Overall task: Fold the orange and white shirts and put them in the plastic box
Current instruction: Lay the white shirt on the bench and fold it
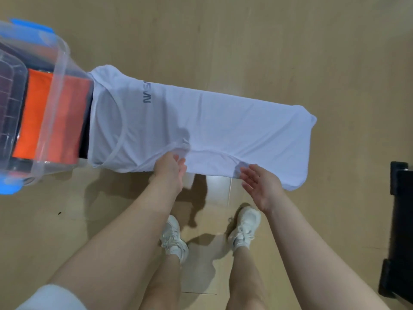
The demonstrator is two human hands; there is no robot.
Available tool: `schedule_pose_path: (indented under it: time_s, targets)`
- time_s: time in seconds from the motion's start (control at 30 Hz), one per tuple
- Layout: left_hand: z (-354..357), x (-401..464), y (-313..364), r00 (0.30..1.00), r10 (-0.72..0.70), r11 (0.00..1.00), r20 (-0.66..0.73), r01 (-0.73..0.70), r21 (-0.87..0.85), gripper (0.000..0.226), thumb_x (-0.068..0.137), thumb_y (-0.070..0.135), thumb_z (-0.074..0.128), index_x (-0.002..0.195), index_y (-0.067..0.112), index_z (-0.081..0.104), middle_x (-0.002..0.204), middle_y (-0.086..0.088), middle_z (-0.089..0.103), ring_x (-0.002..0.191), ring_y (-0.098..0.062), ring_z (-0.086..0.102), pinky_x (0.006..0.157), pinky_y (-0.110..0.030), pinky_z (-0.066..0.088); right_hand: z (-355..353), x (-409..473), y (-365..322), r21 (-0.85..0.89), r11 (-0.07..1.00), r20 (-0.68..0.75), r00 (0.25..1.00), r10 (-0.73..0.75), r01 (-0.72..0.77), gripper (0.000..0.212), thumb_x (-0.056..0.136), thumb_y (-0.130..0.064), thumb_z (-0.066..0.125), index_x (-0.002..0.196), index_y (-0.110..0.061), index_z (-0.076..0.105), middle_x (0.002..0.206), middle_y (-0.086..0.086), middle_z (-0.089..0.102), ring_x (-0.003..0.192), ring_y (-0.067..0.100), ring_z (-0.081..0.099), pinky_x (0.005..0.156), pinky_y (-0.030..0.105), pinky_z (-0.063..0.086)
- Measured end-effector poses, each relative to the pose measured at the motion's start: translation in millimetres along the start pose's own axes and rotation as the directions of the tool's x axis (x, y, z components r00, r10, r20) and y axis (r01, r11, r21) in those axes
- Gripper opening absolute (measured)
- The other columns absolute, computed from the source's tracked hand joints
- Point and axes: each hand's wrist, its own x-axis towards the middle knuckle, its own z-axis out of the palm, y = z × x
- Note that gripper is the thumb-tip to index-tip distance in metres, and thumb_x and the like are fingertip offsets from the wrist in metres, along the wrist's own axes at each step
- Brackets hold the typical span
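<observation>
A white shirt (201, 121) with dark lettering lies stretched in a long folded strip, its near edge lifted where the left hand (169, 168) pinches it. Beyond that grip, at the collar end, a clear plastic box (60, 70) with blue latches holds a folded orange shirt (38, 113).
</observation>
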Motion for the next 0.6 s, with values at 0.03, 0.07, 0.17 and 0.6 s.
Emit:
schedule_pose_path:
  time_s: [0.03, 0.07, 0.17, 0.6]
  targets:
    - [1, -5, -8, 1.0, 0.021, 0.998, 0.02, -0.022, 0.054, 0.012, 0.096, 0.014, 0.036, 0.097, 0.012, 0.048, 0.099, -0.006, 0.05, 0.076, -0.015, 0.055, 0.071, -0.024, 0.045, -13, 3, -2, -0.066, 0.997, -0.04, 0.998, -0.045, 0.043, 0.017, 0.093, -0.014, 0.044, 0.081, -0.015, 0.057, 0.079, 0.001, 0.061, 0.071, 0.014, 0.057, 0.066, 0.023, 0.043]
    - [3, -12, -19, 0.998, 0.034, 0.991, 0.053, -0.041, 0.131, 0.012, 0.096, 0.013, 0.035, 0.101, 0.013, 0.047, 0.094, -0.005, 0.05, 0.072, -0.013, 0.053, 0.065, -0.021, 0.041, -27, 6, -4, -0.117, 0.99, -0.086, 0.992, -0.091, 0.081, 0.018, 0.092, -0.012, 0.044, 0.08, -0.015, 0.057, 0.076, 0.002, 0.061, 0.067, 0.013, 0.055, 0.065, 0.022, 0.042]
    - [12, -24, -62, 0.993, -0.017, 0.951, 0.117, -0.02, 0.309, 0.021, 0.096, 0.015, 0.037, 0.116, 0.012, 0.046, 0.101, -0.006, 0.055, 0.086, -0.018, 0.056, 0.074, -0.026, 0.045, -73, 20, -6, -0.223, 0.969, -0.259, 0.951, -0.166, 0.108, 0.013, 0.092, -0.011, 0.045, 0.083, -0.012, 0.055, 0.084, 0.006, 0.056, 0.067, 0.014, 0.047, 0.061, 0.02, 0.037]
    - [122, -50, -186, 0.994, 0.111, 0.928, 0.009, -0.107, 0.357, 0.018, 0.097, 0.029, 0.04, 0.103, 0.017, 0.052, 0.092, 0.001, 0.062, 0.077, -0.012, 0.059, 0.061, -0.022, 0.043, -175, 109, -25, 0.091, 0.943, 0.162, 0.939, 0.303, -0.32, 0.027, 0.096, -0.028, 0.039, 0.115, -0.022, 0.056, 0.13, 0.002, 0.053, 0.13, 0.022, 0.041, 0.117, 0.048, 0.009]
